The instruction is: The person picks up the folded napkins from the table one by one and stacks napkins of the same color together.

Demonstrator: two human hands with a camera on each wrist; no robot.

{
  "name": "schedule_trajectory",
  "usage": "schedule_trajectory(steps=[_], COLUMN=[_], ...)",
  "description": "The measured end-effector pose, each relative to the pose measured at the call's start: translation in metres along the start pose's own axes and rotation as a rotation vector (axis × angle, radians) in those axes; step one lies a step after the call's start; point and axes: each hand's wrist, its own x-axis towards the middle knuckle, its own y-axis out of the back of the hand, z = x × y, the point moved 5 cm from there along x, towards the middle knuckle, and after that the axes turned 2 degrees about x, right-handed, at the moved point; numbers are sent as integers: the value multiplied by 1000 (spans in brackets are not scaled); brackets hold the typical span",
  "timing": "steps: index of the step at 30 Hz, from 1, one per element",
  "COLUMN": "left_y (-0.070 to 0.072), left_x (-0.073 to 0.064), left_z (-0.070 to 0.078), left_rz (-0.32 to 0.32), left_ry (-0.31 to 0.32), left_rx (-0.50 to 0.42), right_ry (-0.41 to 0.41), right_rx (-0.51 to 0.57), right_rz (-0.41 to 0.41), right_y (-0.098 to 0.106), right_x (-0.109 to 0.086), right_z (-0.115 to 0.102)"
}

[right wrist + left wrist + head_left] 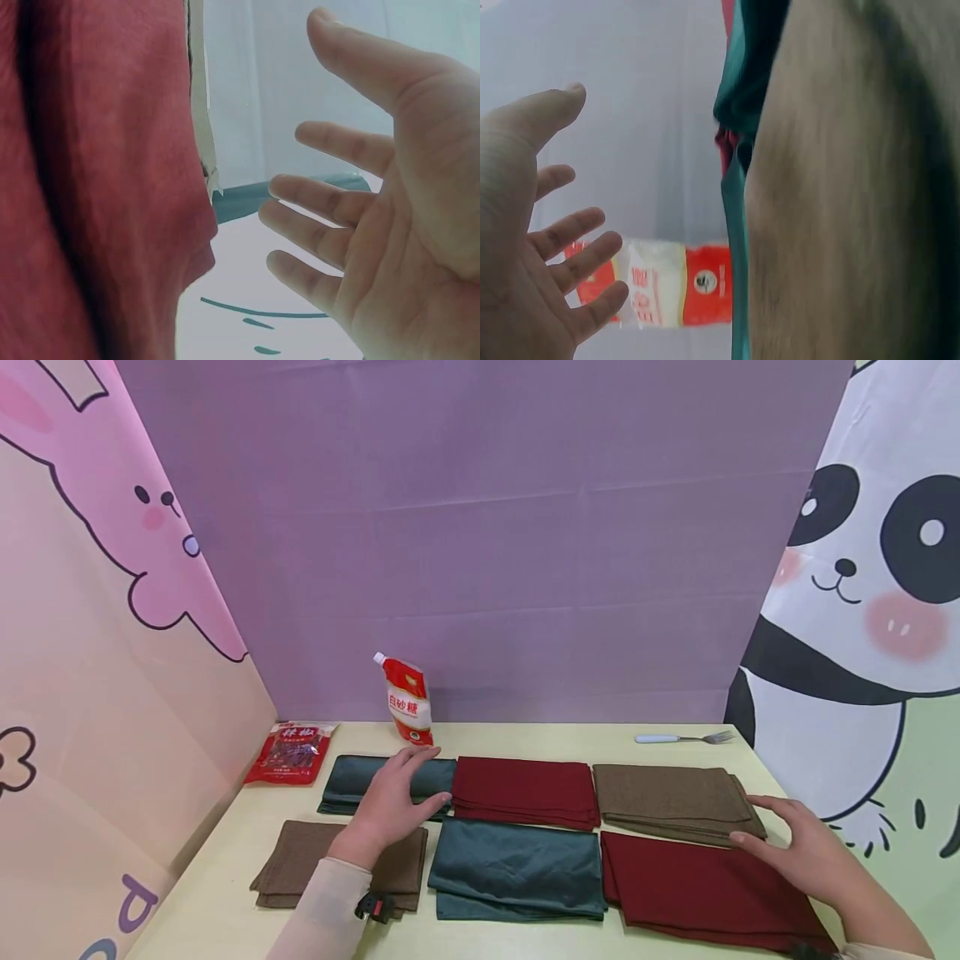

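Six folded cloths lie in two rows, though I count them only as several. My left hand [397, 802], fingers spread and holding nothing, hovers over the back-left teal cloth [347, 781] and partly hides it. Below its wrist is a brown cloth [300, 856]. In the middle lie a red cloth [525, 789] and a wrinkled teal cloth [517, 868]. My right hand [810, 847], also with spread fingers and nothing held, is at the right edge of another brown cloth [667, 793], overlapping the front-right red cloth [697, 889]. The right wrist view shows its bare palm [420, 202].
A red and white sugar pouch [409, 703] stands upright at the table's back edge. Left of it lies a red packet [292, 753]. A fork [682, 739] with a pale handle lies at the back right. Printed fabric walls surround the table [210, 860].
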Motion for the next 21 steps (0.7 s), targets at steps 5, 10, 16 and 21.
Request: schedule_trajectory(steps=[5, 10, 16, 21], left_y=[-8, -14, -27, -41], left_x=[0, 1, 1, 1], left_z=[16, 29, 42, 55], left_rz=[-22, -31, -68, -111], left_ry=[-19, -30, -33, -41], left_rx=[-5, -46, -113, -157], right_ry=[13, 17, -5, -14], right_rx=[20, 12, -8, -12], right_rz=[-4, 4, -25, -51], right_y=[1, 5, 6, 3], right_x=[-6, -10, -11, -9], right_z=[7, 11, 14, 18])
